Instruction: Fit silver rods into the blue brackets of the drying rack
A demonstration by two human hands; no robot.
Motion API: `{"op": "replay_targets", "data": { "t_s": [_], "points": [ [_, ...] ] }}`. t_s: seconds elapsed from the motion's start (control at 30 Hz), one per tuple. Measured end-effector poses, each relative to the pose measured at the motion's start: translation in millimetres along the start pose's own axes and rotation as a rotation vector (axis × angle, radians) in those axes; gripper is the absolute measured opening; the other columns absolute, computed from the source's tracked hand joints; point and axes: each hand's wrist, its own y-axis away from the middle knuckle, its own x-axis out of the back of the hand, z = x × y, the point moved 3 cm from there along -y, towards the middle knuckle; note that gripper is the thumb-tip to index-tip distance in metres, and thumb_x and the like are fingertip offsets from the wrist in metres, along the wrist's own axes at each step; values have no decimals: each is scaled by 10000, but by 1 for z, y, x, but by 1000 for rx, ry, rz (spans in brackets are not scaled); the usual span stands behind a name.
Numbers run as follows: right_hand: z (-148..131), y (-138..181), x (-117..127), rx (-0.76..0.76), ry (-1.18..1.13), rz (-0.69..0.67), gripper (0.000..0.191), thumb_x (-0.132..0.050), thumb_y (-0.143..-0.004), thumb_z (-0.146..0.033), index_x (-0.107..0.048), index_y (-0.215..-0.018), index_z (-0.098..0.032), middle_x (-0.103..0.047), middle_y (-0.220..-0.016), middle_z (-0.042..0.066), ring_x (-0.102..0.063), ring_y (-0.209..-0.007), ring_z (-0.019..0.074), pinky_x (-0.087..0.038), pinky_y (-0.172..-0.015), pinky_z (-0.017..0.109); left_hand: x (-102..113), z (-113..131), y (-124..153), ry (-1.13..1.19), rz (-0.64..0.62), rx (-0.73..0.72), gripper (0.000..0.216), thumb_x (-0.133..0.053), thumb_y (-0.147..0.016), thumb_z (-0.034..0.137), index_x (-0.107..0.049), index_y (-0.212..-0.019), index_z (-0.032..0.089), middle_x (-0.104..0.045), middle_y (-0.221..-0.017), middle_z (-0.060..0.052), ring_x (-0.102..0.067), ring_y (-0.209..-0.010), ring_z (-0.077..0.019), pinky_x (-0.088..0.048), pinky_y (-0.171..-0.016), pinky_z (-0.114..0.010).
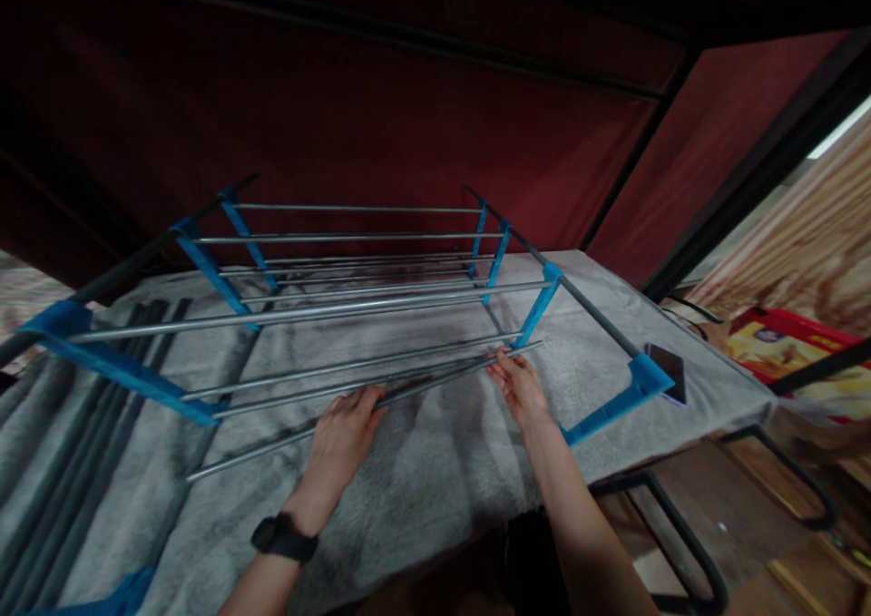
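My left hand [346, 436], with a black watch on the wrist, is closed over a thin silver metal rod [435, 382] near its middle. With fingers pinched, my right hand [518, 386] holds the same rod close to its right end. The rod slants up to the right, along the near side of a partly built rack. Blue plastic brackets [537, 312] and dark grey tubes [599, 317] form the rack's sides, with several silver rods [313, 310] spanning between them. A blue bracket [616, 409] at the near right has no rod in it. My left palm is hidden.
A grey fleece cloth [435, 498] covers the surface. Several dark grey tubes [88, 444] lie at the left, near a blue bracket [129, 593]. A phone [667, 373] rests at the right, beyond which sits a red and yellow package [782, 353]. A dark red panel [381, 108] stands behind.
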Motion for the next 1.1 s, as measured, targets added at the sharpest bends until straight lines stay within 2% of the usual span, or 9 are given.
{"op": "replay_targets", "data": {
  "t_s": [0.3, 0.47, 0.6, 0.87, 1.1],
  "points": [
    [1, -4, 10, -24, 12, 44, 199, -800, -763, -86, -660, -836, -207, -790, -825, 12, -748, -693, 130, -640, -696, 229, 3, 3, 0, 1, -32, -42, 180, -571, -1004, 281, -702, -1113, 221, -757, -1033, -77, -693, -955, -250, -513, -888, -385],
    [6, -11, 22, -46, 30, 56, 199, -772, -761, -72, -664, -865, -204, -796, -848, 24, -773, -764, 148, -651, -772, 260, 3, 5, 4, -6, -20, -76, 207, -541, -1005, 185, -686, -1151, 208, -743, -1054, -72, -688, -988, -239, -487, -961, -406],
    [9, -20, 34, -38, 21, 101, 170, -701, -770, -46, -667, -835, -199, -789, -830, 16, -767, -742, 131, -646, -725, 225, 2, 3, 7, -32, -7, -72, 242, -505, -994, 105, -679, -1122, 212, -731, -1034, -62, -681, -989, -226, -476, -959, -397],
    [15, -25, 40, -37, 45, 122, 169, -715, -737, -53, -637, -737, -202, -782, -848, 18, -767, -757, 136, -648, -715, 232, 2, -4, 7, -75, -43, -64, 255, -488, -976, 66, -652, -1115, 204, -713, -1002, -60, -671, -983, -232, -467, -974, -419],
    [15, -24, 39, -51, 63, 107, 139, -718, -749, -84, -677, -769, -215, -769, -830, -4, -748, -738, 126, -647, -730, 248, 2, -9, 5, -139, -113, -75, 260, -462, -967, 49, -623, -1117, 188, -713, -997, -80, -677, -994, -243, -474, -949, -401]
  ]
}}
